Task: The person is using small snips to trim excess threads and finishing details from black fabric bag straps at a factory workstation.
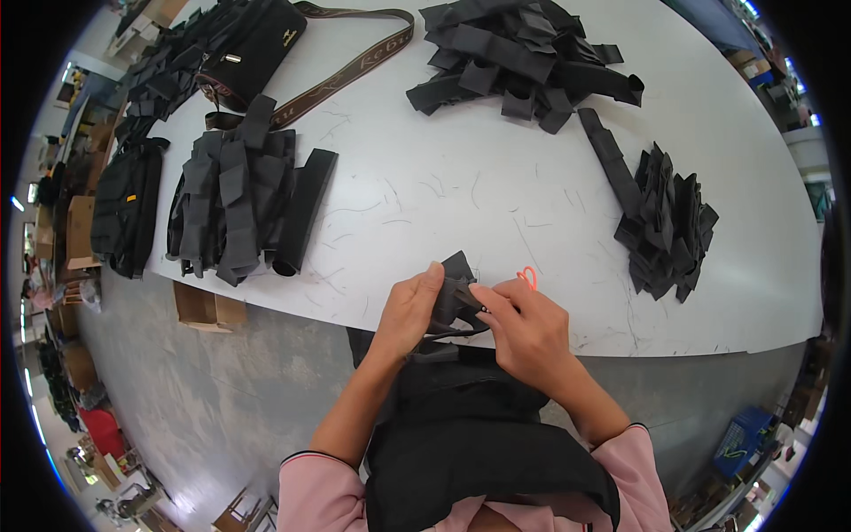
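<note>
At the table's near edge my left hand [411, 310] is closed on a small black fabric piece [455, 266], the thumb along its upper left side. My right hand [532, 332] is closed on what look like thread snips [472, 300], with the tips against the fabric. Most of that tool is hidden by my fingers. An orange-red loop [528, 277] sticks out above the right knuckles. A thin black strip [456, 334] hangs below the fabric, between my hands.
Black fabric piles lie at the left [235, 195], far middle [523, 58] and right [665, 222] of the white table [425, 199]. Loose thread ends are scattered across it. A black shoulder bag [253, 49] and a black backpack [128, 208] lie at the left. A cardboard box [208, 309] stands below the edge.
</note>
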The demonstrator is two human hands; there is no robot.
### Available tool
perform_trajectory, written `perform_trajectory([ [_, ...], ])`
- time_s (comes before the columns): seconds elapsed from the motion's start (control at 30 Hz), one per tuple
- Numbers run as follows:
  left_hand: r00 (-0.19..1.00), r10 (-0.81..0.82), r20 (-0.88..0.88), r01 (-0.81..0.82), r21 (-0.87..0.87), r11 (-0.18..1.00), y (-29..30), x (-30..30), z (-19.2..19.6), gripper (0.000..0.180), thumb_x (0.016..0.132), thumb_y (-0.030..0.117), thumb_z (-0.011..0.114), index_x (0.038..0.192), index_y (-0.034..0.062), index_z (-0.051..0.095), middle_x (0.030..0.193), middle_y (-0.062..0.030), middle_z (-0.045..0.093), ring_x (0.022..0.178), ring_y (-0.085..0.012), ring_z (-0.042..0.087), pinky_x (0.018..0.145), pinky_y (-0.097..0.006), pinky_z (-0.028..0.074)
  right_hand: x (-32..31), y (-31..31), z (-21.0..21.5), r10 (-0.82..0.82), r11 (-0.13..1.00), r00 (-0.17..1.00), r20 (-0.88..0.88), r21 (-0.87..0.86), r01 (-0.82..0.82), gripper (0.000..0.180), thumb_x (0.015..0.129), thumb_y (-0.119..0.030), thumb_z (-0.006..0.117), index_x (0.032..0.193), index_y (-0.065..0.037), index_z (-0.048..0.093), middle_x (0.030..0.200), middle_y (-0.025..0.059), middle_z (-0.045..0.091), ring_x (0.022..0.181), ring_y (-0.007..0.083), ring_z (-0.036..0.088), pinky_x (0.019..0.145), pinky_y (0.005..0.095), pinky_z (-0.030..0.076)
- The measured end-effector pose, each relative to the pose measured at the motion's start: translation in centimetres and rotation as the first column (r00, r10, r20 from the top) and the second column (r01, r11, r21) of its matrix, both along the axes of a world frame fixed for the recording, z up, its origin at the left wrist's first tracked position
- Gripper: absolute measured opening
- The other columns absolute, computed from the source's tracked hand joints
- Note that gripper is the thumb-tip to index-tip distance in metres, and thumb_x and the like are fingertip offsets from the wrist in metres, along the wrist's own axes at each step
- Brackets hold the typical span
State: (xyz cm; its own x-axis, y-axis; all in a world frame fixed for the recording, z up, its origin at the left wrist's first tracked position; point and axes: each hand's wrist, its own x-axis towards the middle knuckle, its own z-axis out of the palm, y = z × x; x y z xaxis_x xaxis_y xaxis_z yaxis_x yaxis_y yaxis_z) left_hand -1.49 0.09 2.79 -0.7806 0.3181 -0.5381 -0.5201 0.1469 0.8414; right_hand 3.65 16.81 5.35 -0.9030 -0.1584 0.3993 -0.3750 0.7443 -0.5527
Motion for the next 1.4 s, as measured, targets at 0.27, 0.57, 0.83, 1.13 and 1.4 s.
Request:
perform_trajectory([
  [0.27,0.996,-0.027,0.081,0.024,0.034,0.999,-0.3,-0.2,0.5,0.05,0.095,0.048,0.044,0.07,0.0056,0.058,0.065,0.0041,0.051,0.059,-0.0038,0.041,0.052,-0.02,0.033,0.5,0.0,0.3,-0.025,0.995,0.996,0.085,-0.098,0.034,0.03,0.068,0.001,0.067,0.098,-0.005,0.063,0.078,0.0039,0.055,0.059,0.0189,0.054,0.051,0.0283,0.042],
  [0.57,0.935,-0.121,0.333,0.094,0.098,0.991,-1.0,-0.7,0.3,0.049,0.092,0.049,0.048,0.073,0.0059,0.061,0.066,0.0028,0.054,0.06,-0.0047,0.044,0.054,-0.02,0.035,-0.9,1.6,0.7,0.086,0.987,0.974,0.212,-0.154,-0.054,0.023,0.068,-0.003,0.069,0.09,-0.008,0.064,0.077,0.0025,0.057,0.062,0.0216,0.055,0.055,0.0314,0.042],
  [0.83,0.902,-0.204,0.38,0.168,0.126,0.978,-1.3,-0.8,0.3,0.048,0.092,0.048,0.048,0.074,0.0059,0.062,0.066,0.0034,0.055,0.058,-0.0038,0.047,0.052,-0.019,0.036,-2.7,2.4,2.4,0.312,0.945,0.933,0.182,0.04,-0.324,0.023,0.065,0.0,0.066,0.086,-0.01,0.066,0.078,-0.0016,0.058,0.074,0.0186,0.053,0.062,0.0308,0.042],
  [1.13,0.878,-0.224,0.424,0.133,0.233,0.963,-1.3,-0.5,0.3,0.044,0.093,0.044,0.049,0.072,0.0065,0.061,0.062,0.0048,0.053,0.054,-0.0025,0.045,0.049,-0.018,0.035,-3.5,2.2,2.2,0.448,0.88,0.873,0.193,0.078,-0.469,0.023,0.062,-0.001,0.066,0.083,-0.01,0.066,0.079,-0.002,0.06,0.076,0.0194,0.054,0.064,0.0308,0.044],
  [1.4,0.858,-0.306,0.413,0.217,0.25,0.944,-1.6,-0.6,-0.5,0.053,0.093,0.045,0.05,0.087,-0.0054,0.065,0.075,-0.0041,0.062,0.068,-0.0077,0.053,0.063,-0.023,0.044,-3.8,2.2,1.8,0.519,0.842,0.814,0.262,0.004,-0.539,0.022,0.062,-0.002,0.067,0.083,-0.01,0.066,0.079,-0.0014,0.06,0.075,0.02,0.053,0.063,0.0304,0.045],
])
